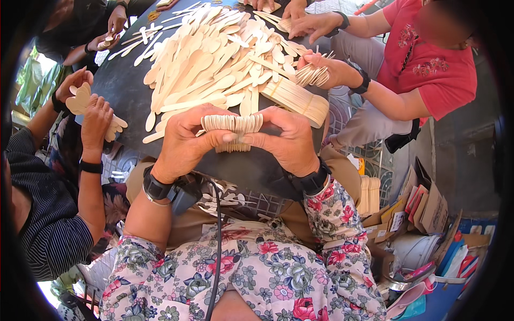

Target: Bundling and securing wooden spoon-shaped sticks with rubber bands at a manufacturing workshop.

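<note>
The left hand (184,145) and the right hand (293,143) are both clamped on a tight row of thin, pale wooden spoon-like pieces (233,124), one at each end, thumbs nearly meeting along the near side. Pressing inward from both ends probably keeps the loose, flat pieces face to face and level. The row is held up above the near edge of the black desk (115,88), just in front of a loose heap of pale wooden spoons (195,69), perhaps to stay clear of it. Right of the heap, a neatly stacked block of pale wooden pieces (297,101) lies aligned, apparently kept separate from the jumble.
</note>
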Available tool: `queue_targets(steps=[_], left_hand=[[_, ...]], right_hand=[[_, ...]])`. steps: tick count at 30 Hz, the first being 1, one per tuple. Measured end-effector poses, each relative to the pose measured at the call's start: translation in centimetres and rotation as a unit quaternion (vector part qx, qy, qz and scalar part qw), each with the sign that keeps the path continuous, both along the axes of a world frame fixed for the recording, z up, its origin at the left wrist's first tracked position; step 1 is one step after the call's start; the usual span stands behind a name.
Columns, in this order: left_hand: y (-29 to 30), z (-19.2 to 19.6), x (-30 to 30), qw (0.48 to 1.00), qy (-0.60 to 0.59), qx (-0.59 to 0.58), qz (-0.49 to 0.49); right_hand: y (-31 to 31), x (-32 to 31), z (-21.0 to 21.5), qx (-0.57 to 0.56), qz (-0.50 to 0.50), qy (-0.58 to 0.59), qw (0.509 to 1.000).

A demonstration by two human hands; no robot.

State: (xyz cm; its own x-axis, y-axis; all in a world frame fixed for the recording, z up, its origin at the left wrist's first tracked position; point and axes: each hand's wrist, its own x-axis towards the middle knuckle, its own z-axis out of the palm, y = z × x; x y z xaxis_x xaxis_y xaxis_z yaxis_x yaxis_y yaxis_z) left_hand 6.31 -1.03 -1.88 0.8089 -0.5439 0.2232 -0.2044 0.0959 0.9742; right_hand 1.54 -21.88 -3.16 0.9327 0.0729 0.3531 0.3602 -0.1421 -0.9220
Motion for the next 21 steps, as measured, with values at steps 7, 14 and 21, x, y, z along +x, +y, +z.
queue_targets(steps=[7,14,21], left_hand=[[1.1,-0.3,0.6,0.997,-0.017,0.073,-0.035],[0.6,-0.4,0.1,0.98,-0.165,0.108,0.022],[-0.6,-1.5,0.7,0.972,-0.179,0.154,0.007]], right_hand=[[-0.3,0.6,-2.5,-0.173,-0.004,-0.059,0.983],[-0.6,0.3,-0.8,-0.204,-0.028,-0.072,0.976],[-1.4,1.1,-3.2,-0.16,0.0,-0.01,0.987]])
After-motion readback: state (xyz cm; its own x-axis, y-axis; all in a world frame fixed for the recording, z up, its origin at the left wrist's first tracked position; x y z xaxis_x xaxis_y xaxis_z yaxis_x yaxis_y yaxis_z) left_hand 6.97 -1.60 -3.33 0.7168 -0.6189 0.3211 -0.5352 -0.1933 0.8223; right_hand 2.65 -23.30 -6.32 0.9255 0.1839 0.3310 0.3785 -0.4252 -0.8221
